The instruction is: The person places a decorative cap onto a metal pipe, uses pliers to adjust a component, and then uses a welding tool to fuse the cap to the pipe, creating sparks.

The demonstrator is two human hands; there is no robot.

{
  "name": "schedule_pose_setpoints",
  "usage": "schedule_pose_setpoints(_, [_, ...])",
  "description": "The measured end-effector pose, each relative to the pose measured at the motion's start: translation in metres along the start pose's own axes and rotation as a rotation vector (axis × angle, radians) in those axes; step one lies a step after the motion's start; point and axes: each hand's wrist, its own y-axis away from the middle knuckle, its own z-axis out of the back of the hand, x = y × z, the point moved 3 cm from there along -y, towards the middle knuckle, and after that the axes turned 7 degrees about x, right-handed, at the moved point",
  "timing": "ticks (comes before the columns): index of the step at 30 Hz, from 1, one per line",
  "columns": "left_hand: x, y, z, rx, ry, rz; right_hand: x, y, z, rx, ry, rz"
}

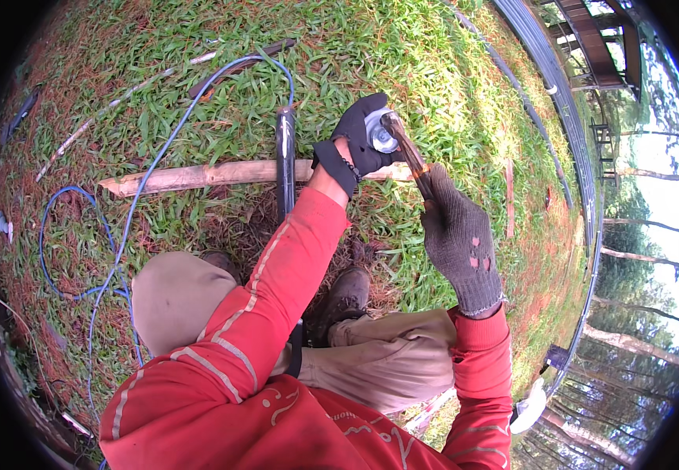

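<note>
My black-gloved left hand [357, 142] grasped a pale round piece [379, 136] over the grass [277, 23], near the pointed stake [198, 177]; my grey-gloved right hand [458, 239] clenched a dark tool [410, 151] across its edge. Sound technique, I judged, demanded a steady piece and clear fingertips.

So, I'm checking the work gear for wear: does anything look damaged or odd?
Yes: on the right hand, the grey knitted glove has small holes across its back, so it looks worn through.
</note>
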Motion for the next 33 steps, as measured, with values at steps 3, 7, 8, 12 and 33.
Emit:
schedule_pose_setpoints(3, [0.005,0.001,-0.006,-0.096,0.117,0.059,-0.009,0.005,0.0,-0.07,0.014,0.104])
schedule_pose_setpoints(7, [0.002,0.003,-0.014,-0.196,0.011,0.096,0.001,0.002,0.008,-0.321,-0.03,0.157])
schedule_pose_setpoints(8, [-0.004,-0.002,-0.005,-0.058,-0.117,0.008,0.005,-0.002,0.007,-0.216,-0.02,0.122])
schedule_pose_setpoints(12, [0.006,-0.002,-0.008,-0.05,0.207,0.099,-0.009,0.004,0.0,0.006,0.036,0.034])
schedule_pose_setpoints(33, [-0.001,0.01,-0.015,-0.035,0.108,0.088,-0.013,-0.002,-0.005,-0.01,0.063,0.084])
